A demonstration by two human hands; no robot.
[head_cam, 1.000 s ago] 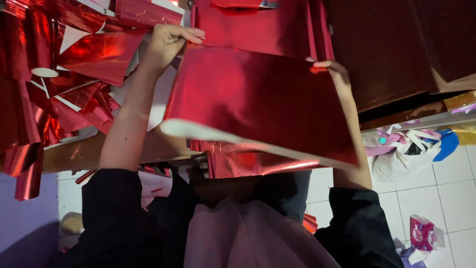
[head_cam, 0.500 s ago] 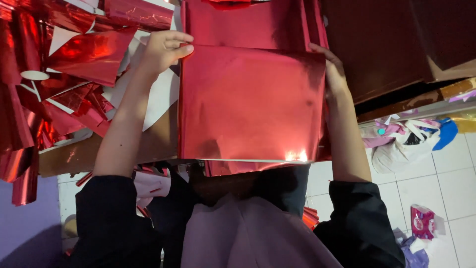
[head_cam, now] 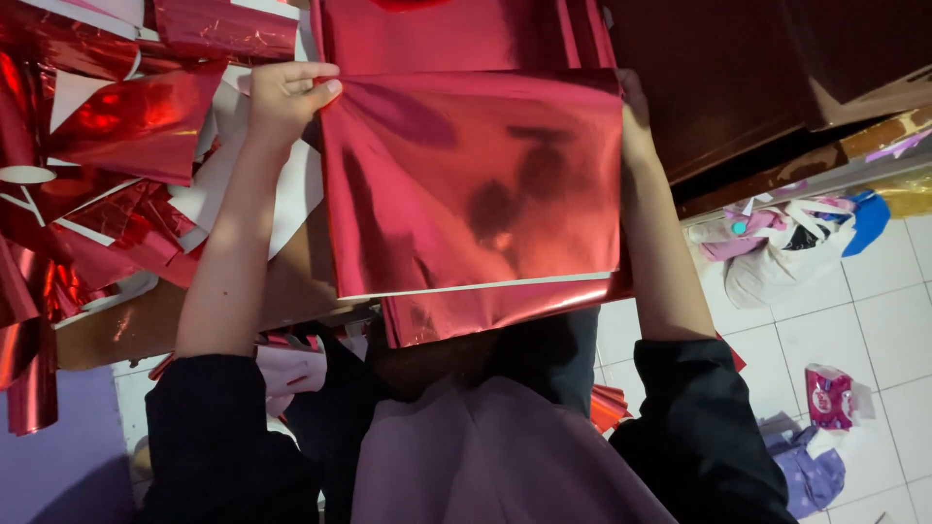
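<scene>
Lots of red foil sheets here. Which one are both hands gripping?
The large flat red foil sheet in the centre, left hand and right hand at its far corners. The crumpled foil scraps lie untouched at left.

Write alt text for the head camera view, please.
Two bare hands, left hand and right hand, pinch the far corners of a shiny red foil sheet over a stack of the same; red foil scraps lie left.
</scene>
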